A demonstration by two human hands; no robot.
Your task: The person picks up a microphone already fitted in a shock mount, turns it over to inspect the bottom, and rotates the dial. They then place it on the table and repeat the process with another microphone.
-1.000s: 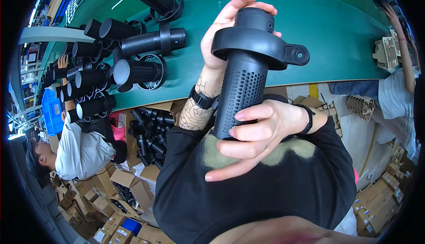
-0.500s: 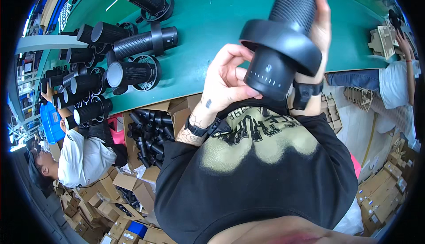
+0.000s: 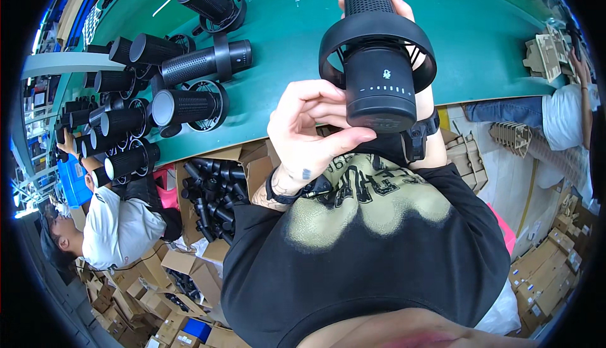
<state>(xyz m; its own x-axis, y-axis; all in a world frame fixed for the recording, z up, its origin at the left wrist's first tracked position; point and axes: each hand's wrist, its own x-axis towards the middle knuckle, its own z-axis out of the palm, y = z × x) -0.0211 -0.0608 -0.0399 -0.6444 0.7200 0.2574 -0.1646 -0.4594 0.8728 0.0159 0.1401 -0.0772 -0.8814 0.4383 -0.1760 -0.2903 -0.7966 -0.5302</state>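
I hold a black cylindrical device (image 3: 377,64) with a mesh upper part and a wide ring collar, its smooth base end turned toward me. My right hand (image 3: 404,17) is behind it, fingers wrapped around the mesh end, mostly hidden. My left hand (image 3: 309,127) touches the smooth base end from the left, thumb under its bottom edge. Both hands are raised above the green table (image 3: 480,45).
Several similar black cylinders (image 3: 189,105) lie in a row on the table's left part. A cardboard box of black parts (image 3: 214,193) stands below the table edge. One person in white (image 3: 113,228) sits at the left, another (image 3: 565,111) at the right. Cartons cover the floor.
The device was turned over: a second ago its collar end pointed up with the mesh toward me; now the mesh end points away. My left hand shifted from behind it to its base.
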